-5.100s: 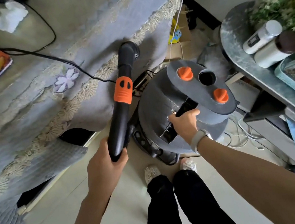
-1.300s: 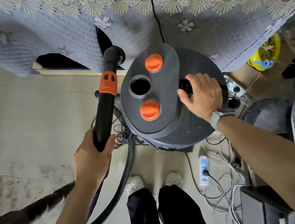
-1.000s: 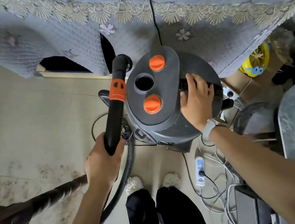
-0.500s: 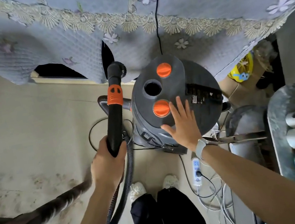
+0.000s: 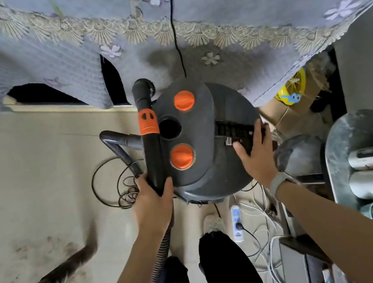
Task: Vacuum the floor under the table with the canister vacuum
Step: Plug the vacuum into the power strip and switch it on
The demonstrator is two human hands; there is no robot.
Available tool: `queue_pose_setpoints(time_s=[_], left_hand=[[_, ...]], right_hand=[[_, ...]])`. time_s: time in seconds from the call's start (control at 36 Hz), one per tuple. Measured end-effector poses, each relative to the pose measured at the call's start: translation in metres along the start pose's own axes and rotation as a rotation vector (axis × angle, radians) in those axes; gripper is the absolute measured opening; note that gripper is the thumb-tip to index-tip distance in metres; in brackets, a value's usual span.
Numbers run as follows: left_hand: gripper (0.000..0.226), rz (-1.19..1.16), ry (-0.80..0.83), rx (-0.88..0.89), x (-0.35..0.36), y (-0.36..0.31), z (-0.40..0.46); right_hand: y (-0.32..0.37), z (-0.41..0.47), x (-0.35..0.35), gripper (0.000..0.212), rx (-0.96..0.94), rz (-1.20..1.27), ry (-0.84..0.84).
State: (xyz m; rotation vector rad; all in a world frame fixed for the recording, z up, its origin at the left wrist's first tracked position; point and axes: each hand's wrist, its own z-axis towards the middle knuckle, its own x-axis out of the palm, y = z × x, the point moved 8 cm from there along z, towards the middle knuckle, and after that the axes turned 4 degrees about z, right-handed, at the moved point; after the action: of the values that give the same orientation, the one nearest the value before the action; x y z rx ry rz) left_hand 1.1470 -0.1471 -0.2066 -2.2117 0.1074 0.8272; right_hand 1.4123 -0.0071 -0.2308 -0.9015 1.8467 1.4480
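now right hand (image 5: 255, 154) had shifted from canister vacuum (image 5: 207, 138) lid to its side panel, fingers straight, gripping nothing. left hand (image 5: 152, 203) kept wand (image 5: 152, 147) clenched. canister stood on floor (image 5: 24, 168) before draped table (image 5: 234, 22). likely reaching for switch; vacuuming not begun.

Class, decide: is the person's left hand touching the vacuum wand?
Touching. The head view shows the left hand with fingers wrapped round the black vacuum wand.
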Motion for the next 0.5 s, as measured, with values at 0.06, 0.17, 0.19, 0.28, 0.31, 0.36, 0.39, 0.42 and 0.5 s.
queue_pose_setpoints(time_s=[0.06,0.17,0.19,0.28,0.31,0.36,0.39,0.42,0.5], left_hand=[[0.045,-0.02,-0.019,-0.024,0.01,-0.004,0.004],[0.047,0.0,-0.064,-0.075,0.02,-0.009,0.007],[0.048,0.007,-0.074,-0.076,0.022,-0.011,0.007],[0.05,0.009,-0.089,-0.078,0.029,-0.022,0.012],[0.05,0.005,-0.091,-0.076,0.031,-0.027,0.014],[0.05,-0.005,-0.089,-0.068,0.035,-0.036,0.02],[0.049,-0.006,-0.083,-0.062,0.037,-0.04,0.023],[0.049,-0.006,-0.077,-0.056,0.039,-0.044,0.026],[0.05,-0.004,-0.054,-0.035,0.042,-0.055,0.035]], right_hand=[[-0.006,0.003,0.003,0.086,0.006,0.102,0.008],[-0.009,0.021,0.004,0.085,-0.004,0.157,-0.012],[-0.009,0.026,0.004,0.085,-0.011,0.159,-0.006],[-0.004,0.05,0.0,0.086,-0.07,0.156,0.019],[-0.003,0.059,-0.002,0.086,-0.081,0.157,0.025],[-0.002,0.075,-0.006,0.086,-0.091,0.156,0.039],[-0.001,0.081,-0.008,0.084,-0.097,0.154,0.045],[0.0,0.087,-0.01,0.08,-0.103,0.152,0.053],[0.002,0.1,-0.013,0.07,-0.116,0.132,0.059]])
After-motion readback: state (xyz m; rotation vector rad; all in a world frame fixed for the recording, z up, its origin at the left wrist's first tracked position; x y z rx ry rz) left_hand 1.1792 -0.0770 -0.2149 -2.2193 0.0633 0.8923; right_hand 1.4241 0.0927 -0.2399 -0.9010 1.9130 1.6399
